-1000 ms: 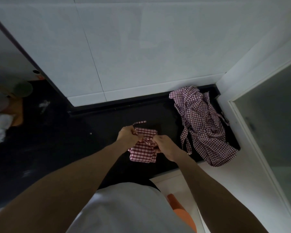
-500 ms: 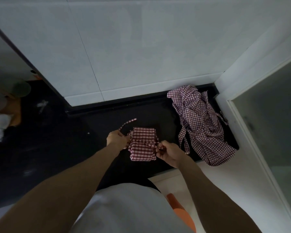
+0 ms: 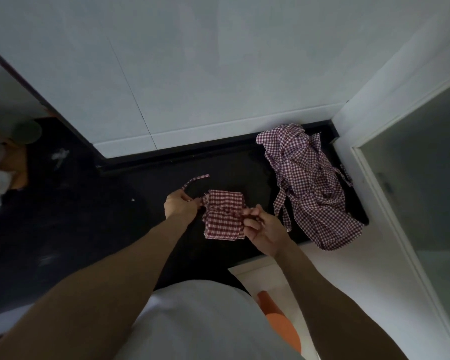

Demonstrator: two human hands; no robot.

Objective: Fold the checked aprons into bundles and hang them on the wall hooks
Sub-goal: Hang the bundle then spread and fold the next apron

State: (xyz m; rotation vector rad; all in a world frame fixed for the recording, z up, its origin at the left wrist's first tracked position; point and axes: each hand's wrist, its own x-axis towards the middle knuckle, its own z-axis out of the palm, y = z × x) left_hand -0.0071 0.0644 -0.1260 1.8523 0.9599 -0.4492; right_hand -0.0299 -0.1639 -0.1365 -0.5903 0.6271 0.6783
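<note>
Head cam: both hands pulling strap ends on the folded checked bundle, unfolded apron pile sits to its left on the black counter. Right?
One thing is off: the unfolded apron pile lies to the right of the folded bundle, near the corner, not left. The head view shows it. The rest holds: the left hand and right hand each grip a strap end at the bundle on the black counter.
</note>
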